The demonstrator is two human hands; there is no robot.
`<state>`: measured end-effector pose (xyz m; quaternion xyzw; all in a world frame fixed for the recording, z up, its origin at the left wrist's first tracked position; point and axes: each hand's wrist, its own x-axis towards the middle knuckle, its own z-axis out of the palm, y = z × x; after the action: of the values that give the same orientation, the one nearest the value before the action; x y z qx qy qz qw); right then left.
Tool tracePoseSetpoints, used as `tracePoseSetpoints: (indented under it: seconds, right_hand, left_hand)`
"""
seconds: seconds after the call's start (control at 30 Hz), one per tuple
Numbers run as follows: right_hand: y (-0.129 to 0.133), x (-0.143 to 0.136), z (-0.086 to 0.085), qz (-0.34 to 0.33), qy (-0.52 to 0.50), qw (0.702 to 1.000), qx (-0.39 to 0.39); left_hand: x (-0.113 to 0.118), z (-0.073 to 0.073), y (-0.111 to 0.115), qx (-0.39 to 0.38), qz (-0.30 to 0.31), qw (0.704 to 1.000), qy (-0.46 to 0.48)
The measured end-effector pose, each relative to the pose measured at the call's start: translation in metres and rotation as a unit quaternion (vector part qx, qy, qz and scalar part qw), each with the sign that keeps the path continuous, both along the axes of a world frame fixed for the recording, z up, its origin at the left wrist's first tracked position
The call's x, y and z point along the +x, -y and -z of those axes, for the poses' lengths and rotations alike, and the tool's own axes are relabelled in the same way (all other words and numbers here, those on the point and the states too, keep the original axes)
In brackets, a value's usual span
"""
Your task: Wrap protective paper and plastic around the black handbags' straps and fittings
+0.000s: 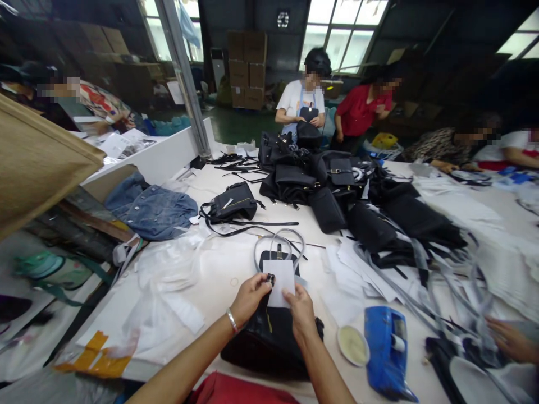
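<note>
A black bag [269, 348] lies on the table right in front of me, its handles wrapped in clear grey plastic. Over its upper part is a white sheet [280, 280]. My left hand [251, 294] pinches a small dark metal clasp [270, 278] at the sheet's left edge. At the sheet's lower right, my right hand [300, 306] holds it between thumb and fingers.
Black bags [328, 196] are piled ahead, with one smaller bag [233, 202] left of them. A round dish [352, 345] and a blue container [385, 348] stand at right. Plastic wrap and a denim garment [151, 207] lie left. Another person's hand [511, 339] is far right.
</note>
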<state>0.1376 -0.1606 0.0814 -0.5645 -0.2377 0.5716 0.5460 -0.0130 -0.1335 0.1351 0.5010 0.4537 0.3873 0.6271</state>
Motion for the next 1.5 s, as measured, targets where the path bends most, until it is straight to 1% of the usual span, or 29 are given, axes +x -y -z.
tracePoseSetpoints:
  seconds: [0.07,0.13,0.17,0.23,0.3,0.37,0.43,0.47,0.53,0.57,0.6,0.67,0.73,0.8,0.9,0.93,0.97,1.03,1.13,1.2,1.27,1.37,1.5]
  right_hand:
    - [0.0,-0.012,-0.004,-0.057,-0.056,0.997,-0.02]
    - [0.001,-0.02,-0.012,-0.107,-0.101,0.989,-0.012]
    - [0.001,-0.022,-0.017,-0.124,-0.122,0.985,0.0]
    - [0.002,-0.023,-0.026,-0.142,-0.155,0.977,0.023]
    - [0.003,-0.024,-0.031,-0.13,-0.168,0.977,0.034]
    - [0.004,-0.026,-0.032,-0.1,-0.17,0.98,0.04]
    - [0.005,-0.03,-0.03,-0.067,-0.172,0.982,0.049]
    - [0.006,-0.032,-0.029,-0.052,-0.174,0.982,0.055]
    - [0.008,-0.037,-0.027,-0.034,-0.18,0.981,0.071]
    - [0.009,-0.038,-0.027,-0.029,-0.18,0.98,0.078]
    - [0.011,-0.039,-0.027,-0.028,-0.176,0.98,0.084]
    - [0.012,-0.036,-0.027,-0.041,-0.147,0.984,0.093]
    - [0.013,-0.028,-0.027,-0.062,-0.079,0.99,0.099]
    - [0.013,-0.016,-0.028,-0.086,0.029,0.99,0.106]
    - [0.01,0.005,-0.029,-0.093,0.196,0.97,0.111]
    - [0.008,0.01,-0.03,-0.084,0.225,0.965,0.109]
    - [0.007,0.014,-0.03,-0.07,0.234,0.964,0.108]
    - [0.003,0.018,-0.032,-0.052,0.192,0.974,0.107]
    - [-0.001,0.016,-0.035,-0.056,0.063,0.991,0.1]
    - [-0.001,0.012,-0.036,-0.046,-0.01,0.995,0.087]
    - [0.0,0.007,-0.034,-0.034,-0.056,0.995,0.081]
    - [0.002,0.0,-0.028,-0.023,-0.084,0.993,0.084]
    - [0.001,-0.006,-0.02,0.011,-0.07,0.994,0.081]
  left_hand:
    - [-0.004,0.0,-0.003,0.089,-0.005,0.993,-0.081]
    - [-0.009,0.0,-0.006,0.153,-0.001,0.979,-0.135]
    - [-0.011,0.0,-0.007,0.171,0.004,0.974,-0.151]
    - [-0.013,0.003,-0.009,0.182,0.014,0.969,-0.169]
    - [-0.015,0.007,-0.011,0.179,0.018,0.968,-0.176]
    - [-0.015,0.012,-0.012,0.179,0.011,0.968,-0.175]
    - [-0.013,0.017,-0.012,0.173,-0.02,0.97,-0.168]
    - [-0.013,0.019,-0.011,0.157,-0.044,0.974,-0.157]
    - [-0.01,0.021,-0.01,0.094,-0.089,0.986,-0.11]
    - [-0.01,0.02,-0.009,0.051,-0.092,0.992,-0.071]
    - [-0.009,0.019,-0.009,0.004,-0.074,0.997,-0.024]
    - [-0.007,0.015,-0.007,-0.081,0.006,0.994,0.067]
    - [-0.005,0.01,-0.006,-0.139,0.075,0.979,0.13]
    - [-0.002,0.008,-0.005,-0.165,0.092,0.968,0.164]
    - [0.006,0.008,-0.003,-0.166,0.09,0.963,0.191]
    - [0.008,0.009,-0.003,-0.162,0.091,0.964,0.192]
    - [0.01,0.01,-0.003,-0.157,0.094,0.965,0.189]
    - [0.012,0.011,-0.004,-0.151,0.102,0.968,0.171]
    - [0.012,0.011,-0.007,-0.149,0.125,0.972,0.13]
    - [0.012,0.01,-0.009,-0.149,0.138,0.974,0.103]
    - [0.011,0.009,-0.012,-0.142,0.145,0.976,0.084]
    - [0.012,0.009,-0.014,-0.118,0.152,0.979,0.065]
    - [0.015,0.013,-0.013,-0.08,0.137,0.986,0.043]
